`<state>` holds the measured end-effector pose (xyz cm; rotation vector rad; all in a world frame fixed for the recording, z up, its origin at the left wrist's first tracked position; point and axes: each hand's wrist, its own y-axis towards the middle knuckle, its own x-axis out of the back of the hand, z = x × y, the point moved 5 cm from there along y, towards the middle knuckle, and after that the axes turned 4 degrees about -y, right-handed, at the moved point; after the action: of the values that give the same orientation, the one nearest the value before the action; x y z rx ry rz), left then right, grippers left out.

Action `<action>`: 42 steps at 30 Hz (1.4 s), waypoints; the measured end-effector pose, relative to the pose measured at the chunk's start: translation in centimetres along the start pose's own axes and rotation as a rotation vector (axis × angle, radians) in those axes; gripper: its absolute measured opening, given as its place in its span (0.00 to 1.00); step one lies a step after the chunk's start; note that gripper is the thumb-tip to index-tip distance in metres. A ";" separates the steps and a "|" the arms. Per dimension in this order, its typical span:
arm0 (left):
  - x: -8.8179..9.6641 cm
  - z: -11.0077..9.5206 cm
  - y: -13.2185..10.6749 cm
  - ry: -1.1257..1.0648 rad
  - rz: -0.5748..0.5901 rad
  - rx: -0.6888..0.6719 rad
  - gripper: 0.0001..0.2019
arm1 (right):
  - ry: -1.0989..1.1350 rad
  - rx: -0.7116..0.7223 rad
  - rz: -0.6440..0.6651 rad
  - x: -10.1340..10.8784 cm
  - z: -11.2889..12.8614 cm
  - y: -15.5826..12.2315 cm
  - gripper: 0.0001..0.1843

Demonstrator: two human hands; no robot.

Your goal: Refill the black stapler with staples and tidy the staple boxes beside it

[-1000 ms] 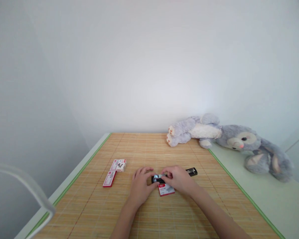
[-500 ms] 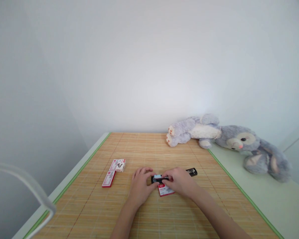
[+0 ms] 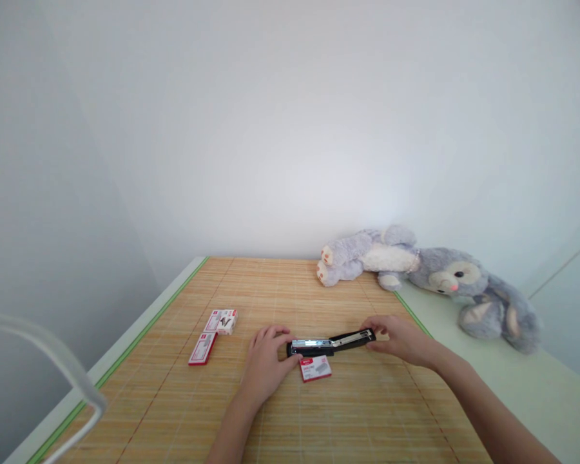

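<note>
A black stapler (image 3: pixel 310 351) lies spread wide on the bamboo mat, its metal staple channel facing up. My left hand (image 3: pixel 269 356) grips its left end between thumb and fingers. At the far right end, my right hand (image 3: pixel 395 338) has thumb and fingers around the tip of the other half. Just in front of the stapler, near my left thumb, a small red and white staple box (image 3: pixel 315 368) lies flat on the mat.
Left on the bamboo mat (image 3: pixel 270 290) are a flat red-edged box (image 3: pixel 203 348) and a small white box (image 3: pixel 226 321) with a dark picture. A grey plush rabbit (image 3: pixel 391 258) lies along the back right. A white cable (image 3: pixel 53 361) curves at the lower left.
My right hand has moved from the middle of the stapler rightward to its far end. The staple channel and hinge are now uncovered. The view has shifted slightly.
</note>
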<state>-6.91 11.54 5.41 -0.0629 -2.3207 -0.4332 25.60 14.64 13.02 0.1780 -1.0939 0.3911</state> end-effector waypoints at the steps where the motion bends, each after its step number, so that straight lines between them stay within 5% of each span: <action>1: 0.0 0.0 0.0 -0.002 0.000 0.000 0.15 | 0.079 0.014 0.002 0.1 0.0 -0.1 0.12; 7: 0.0 -0.1 0.0 -0.004 0.004 -0.006 0.15 | 0.529 0.169 -0.020 -1.3 5.7 1.6 0.18; 14: -0.1 -0.1 0.0 -0.016 0.000 -0.022 0.15 | 0.519 0.269 -0.018 -7.3 11.2 5.5 0.13; 18: -0.1 -0.1 -0.1 -0.017 -0.013 -0.035 0.13 | 0.396 0.216 -0.042 -9.5 11.0 6.1 0.12; 23: -0.1 -0.3 -0.2 -0.011 -0.021 -0.036 0.13 | 0.332 0.233 -0.085 -9.6 9.9 5.3 0.11; 31: 0.3 -0.1 -0.3 -0.093 -0.064 -0.019 0.14 | 0.214 0.159 -0.313 -9.1 4.2 3.3 0.12; 36: 0.2 -2.7 -1.1 -0.157 0.055 -0.089 0.18 | 0.148 0.022 -0.452 -9.0 1.9 2.6 0.13; 42: -2.0 -5.8 -2.1 -0.016 0.164 -0.180 0.27 | 0.166 -0.036 -0.470 -9.5 3.0 2.3 0.17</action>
<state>-1.87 7.85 7.19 -0.3427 -2.2654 -0.5577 18.42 13.67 5.77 0.3553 -0.8622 -0.0353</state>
